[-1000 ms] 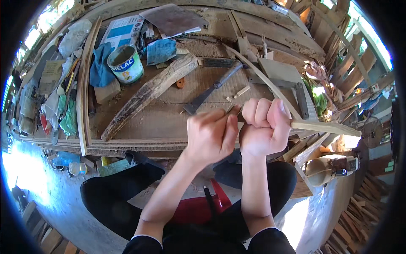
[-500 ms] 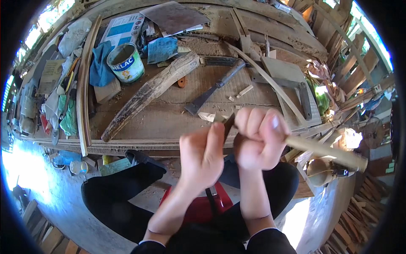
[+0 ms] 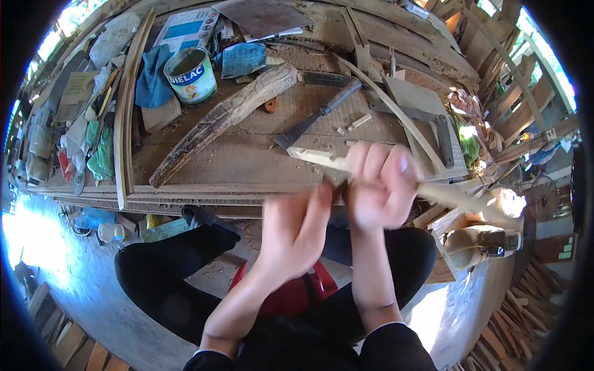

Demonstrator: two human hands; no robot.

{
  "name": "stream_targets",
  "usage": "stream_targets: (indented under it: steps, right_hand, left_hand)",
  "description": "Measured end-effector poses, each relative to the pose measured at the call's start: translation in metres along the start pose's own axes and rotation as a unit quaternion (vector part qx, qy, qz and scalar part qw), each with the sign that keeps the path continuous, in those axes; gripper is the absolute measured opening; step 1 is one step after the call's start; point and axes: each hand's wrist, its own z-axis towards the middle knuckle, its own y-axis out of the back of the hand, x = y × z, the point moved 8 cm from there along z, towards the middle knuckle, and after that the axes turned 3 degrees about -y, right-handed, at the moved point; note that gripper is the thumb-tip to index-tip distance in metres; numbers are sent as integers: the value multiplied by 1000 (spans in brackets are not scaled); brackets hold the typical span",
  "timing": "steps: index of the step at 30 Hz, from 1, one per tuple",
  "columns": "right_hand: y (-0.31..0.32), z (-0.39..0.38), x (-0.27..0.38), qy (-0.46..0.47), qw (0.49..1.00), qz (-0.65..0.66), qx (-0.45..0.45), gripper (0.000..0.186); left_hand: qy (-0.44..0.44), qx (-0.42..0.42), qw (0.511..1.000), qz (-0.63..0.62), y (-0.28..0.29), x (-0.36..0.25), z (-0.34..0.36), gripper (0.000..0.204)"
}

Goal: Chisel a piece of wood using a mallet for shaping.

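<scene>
Over the bench's near edge, my right hand (image 3: 382, 185) is a closed fist around a pale wooden stick (image 3: 458, 199), which juts out to the right, blurred. Close beside it is my left hand (image 3: 294, 226), fingers curled and thumb pressed forward. A short dark blade (image 3: 337, 184) shows between the two hands, near the left thumb. What the left fingers hold is hidden. A pale whittled strip of wood (image 3: 318, 158) runs up to the right fist. Whether it is held or lies on the bench I cannot tell. A chisel (image 3: 322, 112) lies just beyond.
On the wooden bench (image 3: 229, 170) lie a rough wooden piece (image 3: 229, 120), a tin can (image 3: 192, 77), a blue cloth (image 3: 154, 77) and a metal try square (image 3: 442, 136). Small chips (image 3: 359, 122) lie near the chisel. Long slats (image 3: 127, 111) stand at left. A metal container (image 3: 482, 244) is at right.
The view has tilted slightly, so the bench sits higher in it. Both hands stay close together. More of the pale strip shows left of the right fist, and the stick's far end has shifted.
</scene>
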Motion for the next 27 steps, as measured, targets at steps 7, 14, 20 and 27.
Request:
stream_targets:
  steps: [7,14,20,27]
  right_hand:
    - [48,33,-7,-186,938,288,-46,41]
    - [25,39,38,-125,925,353,56,42]
    - [19,42,66,-85,900,420,82,44]
    - [6,41,89,-62,992,112,-11,23]
  left_hand:
    - [14,-148,979,139,95,62,12,23]
    - [-195,-37,922,334,82,28,81,40]
    - [-203,363,896,153,18,-72,29,23]
    - [-287,237,905,204,26,-99,16,22]
